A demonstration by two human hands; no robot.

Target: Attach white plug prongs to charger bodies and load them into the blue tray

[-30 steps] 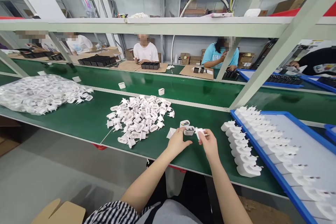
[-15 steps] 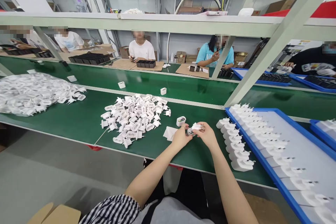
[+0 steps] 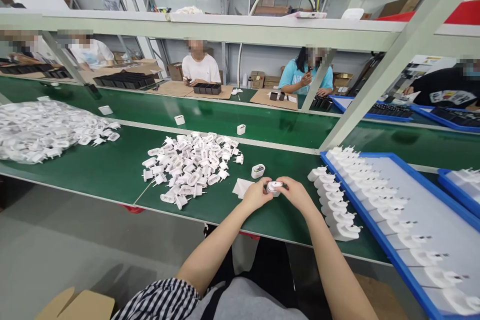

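Above the green bench, my left hand [image 3: 257, 195] is closed around a white charger housing [image 3: 273, 191]. My right hand [image 3: 297, 194] grips the white plug cap [image 3: 275, 184] on top of that housing, so the two parts touch. Fingers cover much of both, and I cannot tell whether the cap sits fully in. Just beyond my left hand, another housing [image 3: 258, 171] stands upright with its open top showing parts inside. A white slip of paper [image 3: 241, 187] lies beside my left wrist. Left of it is a loose heap of white plug caps [image 3: 195, 167].
At far left lies a plastic bag of plug caps [image 3: 48, 130]. A row of chargers [image 3: 335, 205] stands right of my arm, beside a blue-rimmed tray [image 3: 416, 175] holding more. Housings ride the green belt [image 3: 210, 127]. A slanted post [image 3: 367, 80] rises behind; several people sit across.
My right hand has brought the plug cap from just above the housing down onto its top. The housings on the belt have moved right.
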